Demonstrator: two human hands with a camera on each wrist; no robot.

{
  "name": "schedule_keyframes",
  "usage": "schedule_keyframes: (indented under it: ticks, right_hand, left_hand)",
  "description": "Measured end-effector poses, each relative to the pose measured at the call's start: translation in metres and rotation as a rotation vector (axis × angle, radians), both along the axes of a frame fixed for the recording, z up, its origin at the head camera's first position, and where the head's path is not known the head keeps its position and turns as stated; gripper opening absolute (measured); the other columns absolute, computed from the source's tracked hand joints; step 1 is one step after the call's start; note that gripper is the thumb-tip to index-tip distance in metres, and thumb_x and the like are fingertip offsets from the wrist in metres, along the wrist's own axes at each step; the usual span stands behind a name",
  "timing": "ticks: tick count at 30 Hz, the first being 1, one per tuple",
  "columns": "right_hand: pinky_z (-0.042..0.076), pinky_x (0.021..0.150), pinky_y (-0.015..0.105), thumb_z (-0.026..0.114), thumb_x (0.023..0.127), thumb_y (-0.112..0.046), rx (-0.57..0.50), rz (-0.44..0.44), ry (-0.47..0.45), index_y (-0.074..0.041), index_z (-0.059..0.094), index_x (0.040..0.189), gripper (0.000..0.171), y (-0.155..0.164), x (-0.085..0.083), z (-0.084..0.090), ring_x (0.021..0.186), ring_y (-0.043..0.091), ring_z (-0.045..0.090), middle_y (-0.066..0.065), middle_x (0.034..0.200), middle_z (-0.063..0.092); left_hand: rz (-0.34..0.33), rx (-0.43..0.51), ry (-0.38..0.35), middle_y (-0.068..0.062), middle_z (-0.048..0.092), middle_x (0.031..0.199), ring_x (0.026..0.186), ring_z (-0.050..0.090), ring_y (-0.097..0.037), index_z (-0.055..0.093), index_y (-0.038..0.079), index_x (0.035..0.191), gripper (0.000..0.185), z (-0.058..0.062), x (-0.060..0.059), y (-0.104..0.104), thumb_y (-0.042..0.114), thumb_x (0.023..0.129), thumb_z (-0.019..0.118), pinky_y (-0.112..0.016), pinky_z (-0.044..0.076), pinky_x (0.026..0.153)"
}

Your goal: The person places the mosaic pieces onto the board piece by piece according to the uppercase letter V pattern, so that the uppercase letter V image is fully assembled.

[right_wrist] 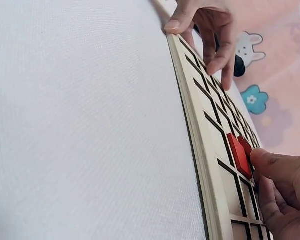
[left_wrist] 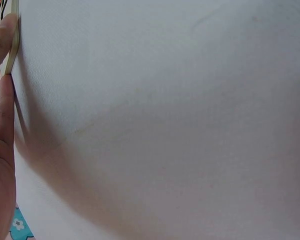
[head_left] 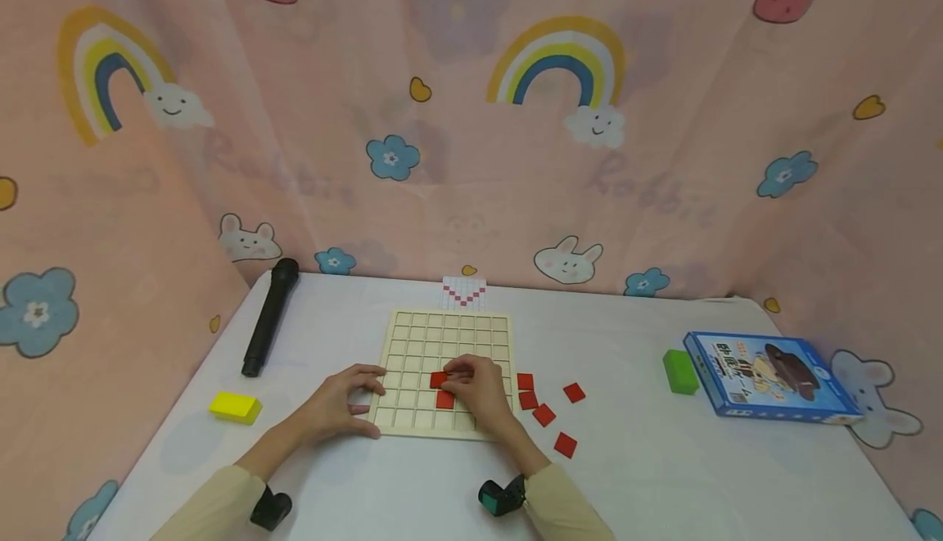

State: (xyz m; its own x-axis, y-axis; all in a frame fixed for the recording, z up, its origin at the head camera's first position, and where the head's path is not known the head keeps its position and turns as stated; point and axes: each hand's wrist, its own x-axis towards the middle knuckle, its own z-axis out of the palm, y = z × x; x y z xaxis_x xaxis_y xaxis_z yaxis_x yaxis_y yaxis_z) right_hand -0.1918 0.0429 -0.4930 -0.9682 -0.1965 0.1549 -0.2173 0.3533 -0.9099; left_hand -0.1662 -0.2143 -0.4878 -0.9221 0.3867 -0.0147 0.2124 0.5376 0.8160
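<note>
A cream grid board lies on the white table in front of me. My left hand touches its left side, thumb at the near corner and fingers spread along the edge; the left wrist view catches only fingers at that edge. Above the middle of the board, my right hand pinches a red square tile between thumb and fingertips. Another red tile sits in the grid just nearer to me, also seen as the front tile in the right wrist view.
Several loose red tiles lie right of the board. A small pattern card stands behind it. Farther right are a green block and a blue box. A yellow block and a black stick-like object lie left.
</note>
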Motion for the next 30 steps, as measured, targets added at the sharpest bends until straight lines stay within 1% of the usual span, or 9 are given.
schedule_keyframes:
  ticks: [5,11,14,18,20,23,26,30]
  right_hand:
    - [0.059,0.069,0.023,0.076,0.076,0.004,0.023,0.004,0.014,0.003,0.069,0.093,0.018,-0.005,-0.001,0.0,0.078,0.019,0.068,0.012,0.087,0.07]
    - [0.06,0.072,0.024,0.076,0.077,0.005,-0.01,0.022,0.0,0.005,0.067,0.098,0.023,-0.008,-0.002,0.001,0.083,0.023,0.069,0.014,0.093,0.07]
    - [0.06,0.072,0.025,0.075,0.077,0.005,-0.027,0.028,-0.006,0.006,0.066,0.098,0.023,-0.009,-0.001,0.003,0.084,0.025,0.07,0.016,0.095,0.069]
    - [0.06,0.073,0.027,0.074,0.078,0.005,-0.029,0.022,-0.031,0.006,0.066,0.098,0.021,-0.009,-0.001,0.005,0.085,0.026,0.07,0.017,0.095,0.069]
    - [0.06,0.073,0.027,0.073,0.079,0.004,-0.02,0.007,-0.047,0.005,0.067,0.099,0.021,-0.007,0.0,0.006,0.086,0.025,0.07,0.015,0.096,0.069]
    - [0.06,0.075,0.027,0.073,0.081,0.001,-0.027,-0.014,-0.086,0.002,0.067,0.102,0.021,-0.001,0.002,0.008,0.088,0.023,0.069,0.013,0.099,0.069]
    - [0.059,0.077,0.027,0.072,0.083,-0.001,-0.055,-0.029,-0.116,0.001,0.067,0.104,0.022,0.012,0.004,0.011,0.089,0.023,0.068,0.013,0.102,0.068]
    - [0.059,0.077,0.027,0.073,0.081,0.0,-0.096,-0.05,-0.118,0.003,0.066,0.105,0.025,0.036,0.009,0.016,0.09,0.026,0.067,0.017,0.104,0.067]
  left_hand:
    - [0.003,-0.002,-0.012,-0.012,0.046,0.139,0.13,0.04,-0.04,0.064,0.012,0.1,0.051,-0.002,-0.001,0.0,0.018,0.057,0.091,-0.019,0.056,0.082]
    - [-0.001,0.0,-0.006,-0.012,0.047,0.138,0.129,0.041,-0.04,0.064,0.012,0.099,0.051,-0.002,-0.001,0.0,0.017,0.057,0.092,-0.019,0.056,0.082]
    - [-0.001,-0.003,-0.006,-0.012,0.047,0.138,0.129,0.041,-0.04,0.064,0.013,0.099,0.051,-0.003,-0.002,0.0,0.017,0.057,0.092,-0.019,0.056,0.082]
    - [-0.001,-0.003,-0.012,-0.012,0.047,0.138,0.129,0.041,-0.04,0.064,0.013,0.099,0.051,-0.003,-0.002,0.001,0.017,0.057,0.092,-0.018,0.056,0.081]
    - [-0.001,-0.002,-0.015,-0.012,0.047,0.137,0.129,0.041,-0.039,0.064,0.012,0.099,0.051,-0.002,-0.001,0.001,0.017,0.057,0.092,-0.018,0.056,0.081]
    - [0.001,-0.005,-0.016,-0.012,0.047,0.138,0.129,0.042,-0.039,0.064,0.012,0.099,0.051,-0.001,-0.001,0.002,0.017,0.056,0.092,-0.018,0.056,0.081]
    - [0.002,-0.011,-0.01,-0.012,0.048,0.138,0.129,0.042,-0.039,0.064,0.013,0.099,0.051,-0.001,-0.001,0.002,0.018,0.056,0.092,-0.018,0.056,0.081]
    - [0.008,-0.015,-0.008,-0.012,0.048,0.137,0.128,0.042,-0.039,0.064,0.013,0.098,0.051,-0.001,0.0,0.001,0.018,0.056,0.092,-0.018,0.056,0.081]
